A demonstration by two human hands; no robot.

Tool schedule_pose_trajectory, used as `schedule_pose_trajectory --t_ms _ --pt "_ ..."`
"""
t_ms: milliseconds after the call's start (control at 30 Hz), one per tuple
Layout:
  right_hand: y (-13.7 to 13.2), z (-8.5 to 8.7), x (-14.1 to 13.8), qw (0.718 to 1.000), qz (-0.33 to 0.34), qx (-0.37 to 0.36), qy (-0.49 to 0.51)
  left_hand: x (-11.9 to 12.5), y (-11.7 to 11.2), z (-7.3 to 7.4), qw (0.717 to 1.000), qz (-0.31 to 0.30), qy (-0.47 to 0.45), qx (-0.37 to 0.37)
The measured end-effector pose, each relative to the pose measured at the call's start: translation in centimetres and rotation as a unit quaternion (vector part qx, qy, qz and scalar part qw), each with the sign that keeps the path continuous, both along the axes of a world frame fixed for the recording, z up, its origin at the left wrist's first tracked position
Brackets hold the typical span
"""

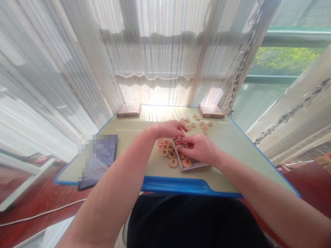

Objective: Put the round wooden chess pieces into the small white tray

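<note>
My left hand (172,129) hovers over the far edge of a shallow open box (194,166), fingers apart and slightly bent, with nothing visible in them. Inside the box, my right hand (200,148) has its thumb and fingers closed around a round wooden Chinese chess piece (179,147), largely covered by the fingertips. Another piece with a red character (186,163) lies in the box's near corner. Left of the box sits a cluster of pieces with red and black characters, among them a black-marked piece (173,163). My right hand hides part of the box.
More loose pieces (204,127) are scattered beyond my hands. Two flat boxes stand at the far corners, a left one (129,110) and a right one (211,111). A dark tablet (99,162) lies at the left edge of the blue-rimmed table (232,137). Sheer curtains (160,55) hang behind.
</note>
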State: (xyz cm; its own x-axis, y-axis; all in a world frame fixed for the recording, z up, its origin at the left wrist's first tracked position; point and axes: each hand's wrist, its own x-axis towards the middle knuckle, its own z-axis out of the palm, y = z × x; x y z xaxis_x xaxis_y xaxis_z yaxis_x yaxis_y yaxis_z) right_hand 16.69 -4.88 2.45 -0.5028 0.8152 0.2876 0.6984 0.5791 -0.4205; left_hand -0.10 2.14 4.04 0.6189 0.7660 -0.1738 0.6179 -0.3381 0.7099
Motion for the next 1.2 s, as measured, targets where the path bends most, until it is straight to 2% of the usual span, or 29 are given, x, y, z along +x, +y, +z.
schedule_pose_trajectory --t_ms 300,500,900,1200 --pt "0.07 -0.26 0.25 0.996 0.058 0.063 -0.010 0.04 -0.08 -0.11 1.000 0.000 -0.004 0.022" --pt "0.07 -0.26 0.30 0.996 0.062 0.069 -0.011 0.10 -0.11 -0.24 1.000 0.006 -0.007 0.019" --pt "0.27 0.11 0.61 0.998 -0.013 0.046 -0.032 0.27 -0.37 0.10 1.000 0.008 0.011 0.021" --pt "-0.02 0.21 0.52 0.997 -0.001 0.033 -0.065 0.40 -0.36 0.11 0.999 0.008 0.024 0.025"
